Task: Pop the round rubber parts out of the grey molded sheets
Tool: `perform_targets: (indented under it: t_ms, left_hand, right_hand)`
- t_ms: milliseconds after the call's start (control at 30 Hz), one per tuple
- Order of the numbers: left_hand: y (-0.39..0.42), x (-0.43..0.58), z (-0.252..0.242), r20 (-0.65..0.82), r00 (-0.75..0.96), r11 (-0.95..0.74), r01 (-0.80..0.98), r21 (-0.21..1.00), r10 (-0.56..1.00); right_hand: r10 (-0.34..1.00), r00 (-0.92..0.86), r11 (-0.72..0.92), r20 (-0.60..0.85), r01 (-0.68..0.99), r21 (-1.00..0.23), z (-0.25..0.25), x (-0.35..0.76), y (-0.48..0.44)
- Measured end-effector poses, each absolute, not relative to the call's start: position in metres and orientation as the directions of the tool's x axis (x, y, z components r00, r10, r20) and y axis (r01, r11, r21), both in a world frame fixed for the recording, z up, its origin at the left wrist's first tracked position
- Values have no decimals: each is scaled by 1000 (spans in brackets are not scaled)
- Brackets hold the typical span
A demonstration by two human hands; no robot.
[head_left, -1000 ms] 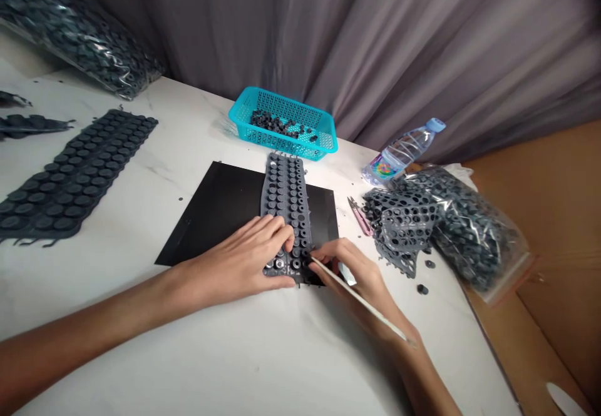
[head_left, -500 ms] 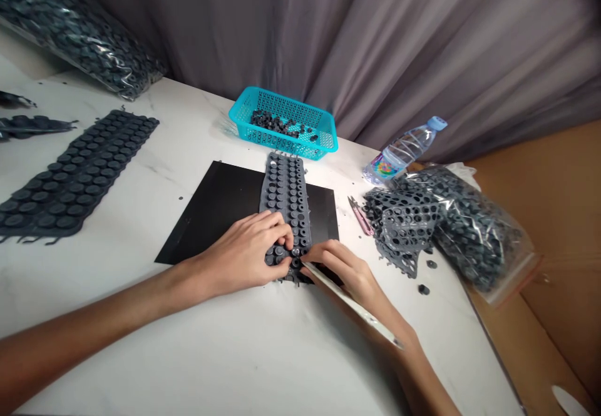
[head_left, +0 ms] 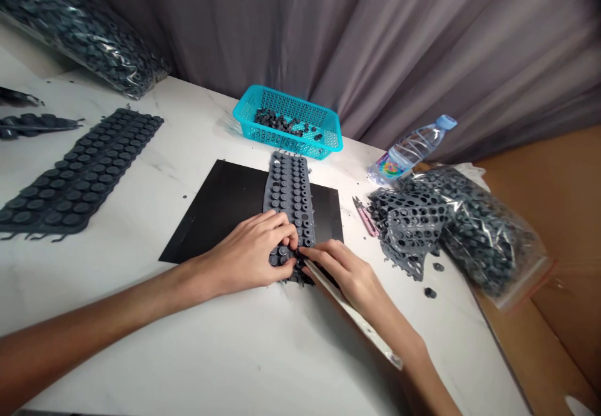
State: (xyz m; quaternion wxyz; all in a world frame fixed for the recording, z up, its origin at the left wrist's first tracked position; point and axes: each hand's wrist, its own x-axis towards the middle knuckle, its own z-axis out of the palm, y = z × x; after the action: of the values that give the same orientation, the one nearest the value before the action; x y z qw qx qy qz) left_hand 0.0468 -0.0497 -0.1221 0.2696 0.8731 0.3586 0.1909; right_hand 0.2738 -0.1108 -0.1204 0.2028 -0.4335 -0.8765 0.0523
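A grey rubber sheet [head_left: 290,191] studded with round buttons lies lengthwise on a black mat [head_left: 220,209] on the white table. My left hand [head_left: 251,254] presses on the sheet's near end, fingers curled and bunched over the buttons. My right hand [head_left: 350,272] is closed in a pinch on a long thin white stick [head_left: 350,308], whose tip touches the sheet right beside my left fingertips. The near rows of buttons are hidden under my hands.
A turquoise basket [head_left: 288,121] holding loose grey pieces stands behind the mat. Right: small pink-handled snips [head_left: 365,215], emptied perforated sheets [head_left: 408,222], a bag of parts [head_left: 483,228], a water bottle [head_left: 413,147]. Left: more button sheets [head_left: 77,175], another bag [head_left: 79,28].
Both hands have crept a little farther up the sheet, and the stick tip has moved left toward my left fingertips. The camera has shifted slightly.
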Motion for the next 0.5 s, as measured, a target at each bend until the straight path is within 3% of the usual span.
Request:
perform_targets:
  t_ms: [233, 500]
  left_hand:
    - [-47, 48, -123, 134, 676, -591, 509, 626, 725]
    - [-47, 48, -124, 110, 679, -591, 534, 605, 726]
  right_hand:
    - [728, -601, 646, 328, 762, -37, -122, 266, -115]
    - [773, -523, 569, 358, 822, -26, -130, 265, -115]
